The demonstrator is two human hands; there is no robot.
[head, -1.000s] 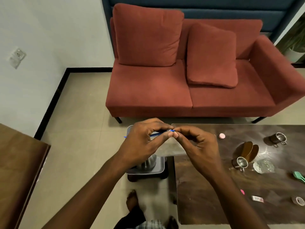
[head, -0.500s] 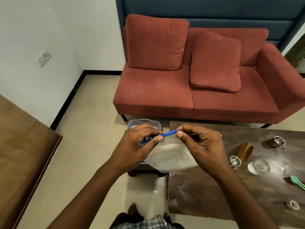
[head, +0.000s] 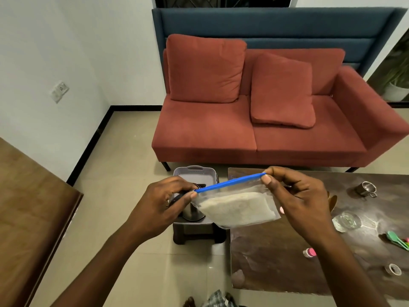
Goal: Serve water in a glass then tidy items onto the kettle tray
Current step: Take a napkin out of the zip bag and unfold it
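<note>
Over table (head: 265,258) edge: left hand (head: 163,202), right hand (head: 298,196) pinch bag (head: 239,209) seal ends.

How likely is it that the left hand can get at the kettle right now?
Likely not yet: the left hand pinches one end of the zip bag, the right hand the other. The kettle sits just below in the tray, nothing else between.

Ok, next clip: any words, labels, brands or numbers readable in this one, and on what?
No text can be read in this frame.
On the wall socket plate: faint marks, too blurred to read.
On the zip bag, pinched by the left hand and the right hand: no print shows.
On the pink-capped bottle: too small to tell any label.
</note>
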